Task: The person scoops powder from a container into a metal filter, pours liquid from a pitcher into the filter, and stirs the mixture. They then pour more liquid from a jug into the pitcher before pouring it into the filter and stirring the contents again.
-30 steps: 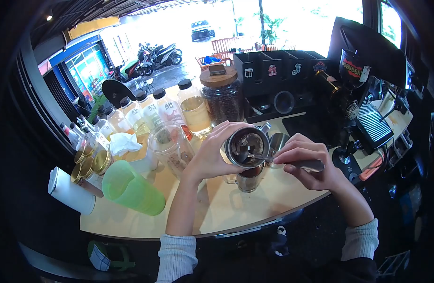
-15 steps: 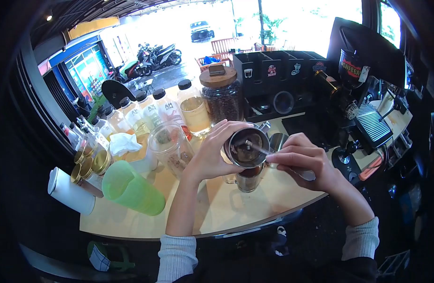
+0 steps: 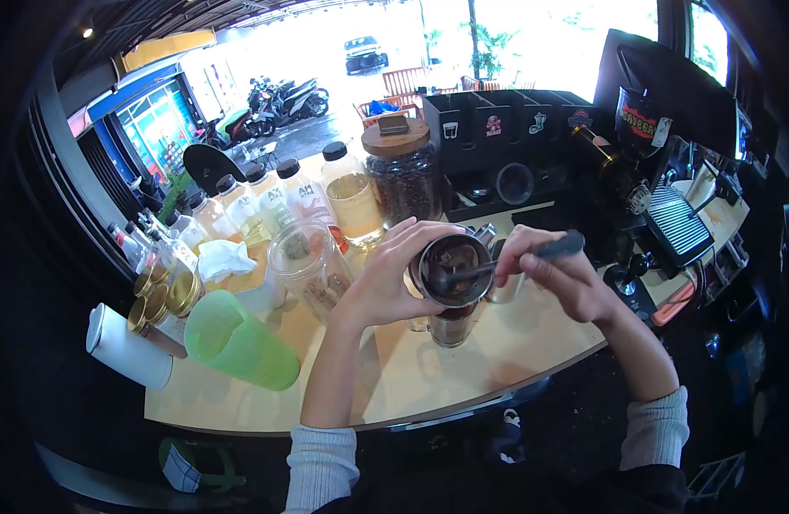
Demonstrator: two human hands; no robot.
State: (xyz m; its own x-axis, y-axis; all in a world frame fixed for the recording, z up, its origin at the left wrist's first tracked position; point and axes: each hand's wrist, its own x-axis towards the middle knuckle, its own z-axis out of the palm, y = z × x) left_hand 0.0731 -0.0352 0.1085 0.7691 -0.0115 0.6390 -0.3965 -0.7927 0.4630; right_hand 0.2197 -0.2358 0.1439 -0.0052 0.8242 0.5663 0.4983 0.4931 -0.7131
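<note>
My left hand (image 3: pixel 379 278) is wrapped round a metal cup (image 3: pixel 473 301), tilted so its mouth faces me. Dark brown residue coats the inside of the cup. In my right hand (image 3: pixel 555 272) is a spoon (image 3: pixel 473 272), gripped between thumb and fingers. Its bowl end reaches into the cup, and its dark handle end sticks out past my fingers to the right. Right below the metal cup stands a glass mug (image 3: pixel 452 329) with dark brown contents, its upper part hidden. A second metal cup (image 3: pixel 508 289) stands behind my right hand, partly covered.
A glass jar (image 3: pixel 309 265) and a green tumbler (image 3: pixel 243 347) stand to the left. Several bottles (image 3: pixel 353 201) and a coffee bean jar (image 3: pixel 403 184) line the back. A coffee grinder (image 3: pixel 630 163) is at the right. The counter's curved edge (image 3: pixel 463 403) lies nearest me.
My right hand has shifted up slightly and turned. The spoon's outer end has swung from below my hand to above it on the right. My left hand and the cup have barely moved.
</note>
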